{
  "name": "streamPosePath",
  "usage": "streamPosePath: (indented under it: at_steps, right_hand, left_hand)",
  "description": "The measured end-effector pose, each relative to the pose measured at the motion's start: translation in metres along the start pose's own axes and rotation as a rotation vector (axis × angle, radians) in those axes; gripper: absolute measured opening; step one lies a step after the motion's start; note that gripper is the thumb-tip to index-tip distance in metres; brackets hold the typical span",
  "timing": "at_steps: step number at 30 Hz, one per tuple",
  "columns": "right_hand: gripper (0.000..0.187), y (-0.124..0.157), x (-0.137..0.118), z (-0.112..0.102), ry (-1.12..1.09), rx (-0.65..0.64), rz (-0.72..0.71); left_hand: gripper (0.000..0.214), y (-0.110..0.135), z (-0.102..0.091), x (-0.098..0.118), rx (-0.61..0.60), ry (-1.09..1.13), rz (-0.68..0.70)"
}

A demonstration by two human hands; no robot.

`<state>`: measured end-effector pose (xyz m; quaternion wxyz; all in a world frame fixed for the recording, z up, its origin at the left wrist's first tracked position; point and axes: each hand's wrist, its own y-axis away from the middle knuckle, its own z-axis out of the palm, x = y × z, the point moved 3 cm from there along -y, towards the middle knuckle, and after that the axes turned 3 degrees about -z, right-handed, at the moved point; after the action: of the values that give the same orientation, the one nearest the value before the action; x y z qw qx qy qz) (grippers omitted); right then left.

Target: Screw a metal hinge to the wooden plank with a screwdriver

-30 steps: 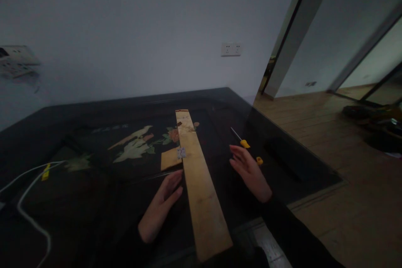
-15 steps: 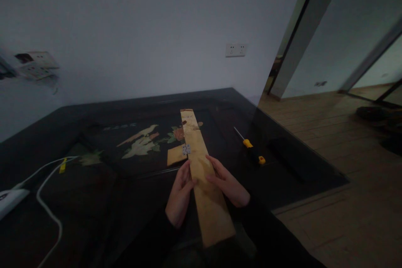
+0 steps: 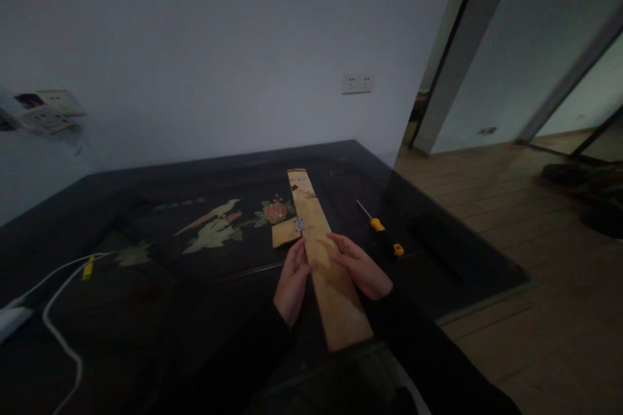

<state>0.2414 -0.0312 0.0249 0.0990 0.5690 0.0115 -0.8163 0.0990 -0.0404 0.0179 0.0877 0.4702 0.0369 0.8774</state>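
A long wooden board point(image 3: 335, 292) points away from me over the dark table, its far part stained. A metal hinge point(image 3: 299, 225) joins its left edge to a short wooden piece point(image 3: 283, 233). My left hand point(image 3: 293, 279) grips the board's left edge just nearer than the hinge. On the opposite edge, my right hand point(image 3: 363, 266) is closed with its thumb on top of the board. The fingers underneath are hidden. A screwdriver point(image 3: 377, 225) with a yellow and black handle lies to the right of the board.
The dark table point(image 3: 219, 337) carries a painted bird and flower pattern. At the left lie a white cable point(image 3: 61, 337) with a yellow tag point(image 3: 88, 268) and part of a white power strip point(image 3: 13, 322). Behind the table is a wall with a socket point(image 3: 357, 83).
The board, with the hinged piece on it, has shifted slightly right and farther from me, both hands still on it. The camera view has also shifted a little.
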Motion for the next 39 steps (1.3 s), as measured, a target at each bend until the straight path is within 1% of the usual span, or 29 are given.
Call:
streamPosePath:
  at_steps: [4, 10, 13, 20, 23, 24, 26, 30, 32, 33, 34, 37, 39]
  right_hand:
    - [0.055, -0.008, -0.006, -0.013, 0.020, 0.021, 0.000]
    - [0.051, -0.015, -0.017, -0.029, 0.130, 0.053, -0.047]
    - [0.051, -0.022, -0.019, -0.036, 0.117, 0.050, -0.046]
    - [0.047, -0.035, -0.021, -0.044, 0.144, 0.080, -0.045]
    - [0.048, -0.038, -0.019, -0.045, 0.204, 0.049, -0.062]
    - [0.048, -0.040, -0.019, -0.046, 0.244, 0.043, -0.087]
    - [0.045, -0.041, -0.024, -0.051, 0.364, 0.082, -0.198]
    - [0.027, -0.034, -0.046, -0.072, 0.734, 0.322, -0.546]
    - [0.026, -0.027, -0.052, -0.085, 0.949, 0.425, -0.647]
    - [0.028, -0.024, -0.052, -0.092, 1.033, 0.458, -0.653]
    - [0.032, -0.022, -0.050, -0.098, 1.098, 0.465, -0.628]
    - [0.046, -0.020, -0.036, -0.112, 1.194, 0.420, -0.500]
    - [0.052, -0.022, -0.028, -0.115, 1.218, 0.393, -0.460]
  left_hand:
    - [0.056, -0.013, 0.010, -0.008, -0.019, 0.015, 0.008]
    - [0.050, -0.030, 0.022, -0.019, -0.044, -0.025, 0.026]
    - [0.049, -0.037, 0.027, -0.021, -0.055, -0.041, 0.045]
    - [0.049, -0.052, 0.030, -0.025, -0.067, -0.034, 0.068]
    - [0.050, -0.054, 0.028, -0.027, -0.090, -0.055, 0.074]
    - [0.051, -0.055, 0.027, -0.027, -0.092, -0.064, 0.078]
    - [0.052, -0.055, 0.024, -0.028, -0.092, -0.096, 0.093]
    - [0.056, -0.052, 0.022, -0.029, -0.122, -0.221, 0.128]
    - [0.058, -0.049, 0.022, -0.029, -0.145, -0.269, 0.137]
    - [0.059, -0.047, 0.023, -0.029, -0.156, -0.288, 0.143]
    - [0.059, -0.045, 0.023, -0.029, -0.162, -0.305, 0.154]
    - [0.058, -0.041, 0.023, -0.030, -0.176, -0.356, 0.196]
    - [0.056, -0.041, 0.022, -0.031, -0.183, -0.377, 0.216]
